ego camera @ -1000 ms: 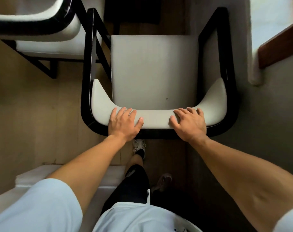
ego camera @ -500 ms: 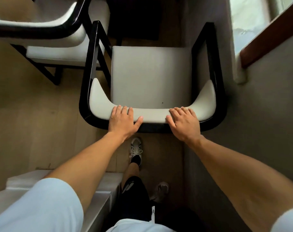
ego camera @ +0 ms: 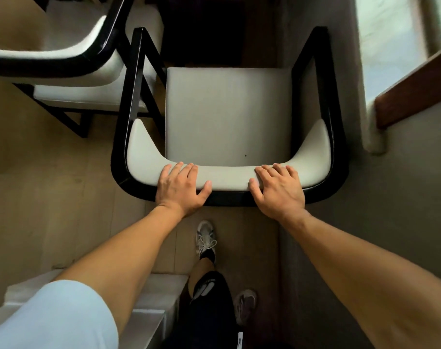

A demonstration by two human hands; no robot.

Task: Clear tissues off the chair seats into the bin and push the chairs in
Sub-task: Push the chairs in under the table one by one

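Seen from above, the chair (ego camera: pixel 227 114) stands in the middle of the view, its pale seat bare and its curved backrest (ego camera: pixel 229 178) nearest the person; the left hand (ego camera: pixel 180 190) lies over the backrest's top edge left of centre, fingers (ego camera: pixel 181 168) close together and draped onto the cushion, thumb spread to the right along the rim; the right hand (ego camera: pixel 280 191) lies the same way right of centre, fingers curled over the pad, thumb pointing left; both hands grip the backrest. A second chair (ego camera: pixel 71 71) of the same make stands at the far left, just beside the first one's black arm frame; a window sill (ego camera: pixel 413 89) runs along the right; on the wooden floor (ego camera: pixel 38 185) below, one shoe (ego camera: pixel 205 239) is stepped forward between the arms.
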